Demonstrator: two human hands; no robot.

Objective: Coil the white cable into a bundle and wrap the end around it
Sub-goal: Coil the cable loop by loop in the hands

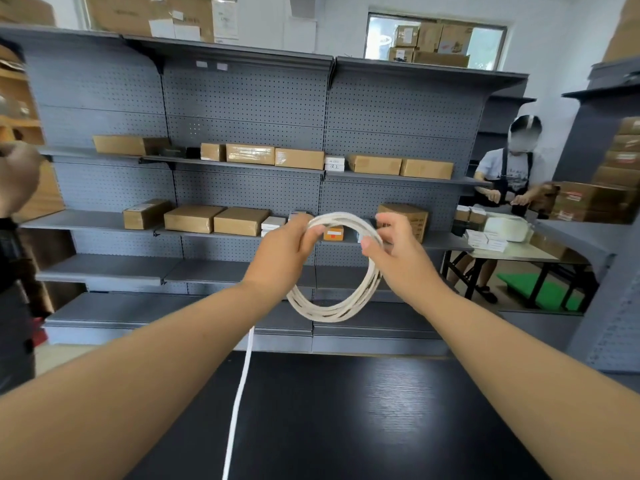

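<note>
While both arms reach out over the dark table [363, 427], the cable [332, 311] hangs in the air between the hands, wound into a round coil [349, 220] of several loops and clear of the tabletop. The left hand [284, 251] grips the coil at its upper left, fingers curled over the strands and the back of the hand toward the camera. The right hand [398, 258] holds the upper right side, thumb in front of the loops and fingers wrapped behind them. The hands are near each other, parted only by the top arc of the coil. From under the left forearm a loose tail [242, 393] of the cable drops down, crosses the table and runs out at the bottom edge, so its end is out of view. Beyond the table stand grey pegboard shelves [242, 105] carrying cardboard boxes [194, 218] and a few small white ones. At far right a person [512, 174] in a light shirt and dark apron stands behind a folding table [519, 252] with white packets on it. At the left edge a second, blurred hand [17, 174] shows above a dark sleeve.
</note>
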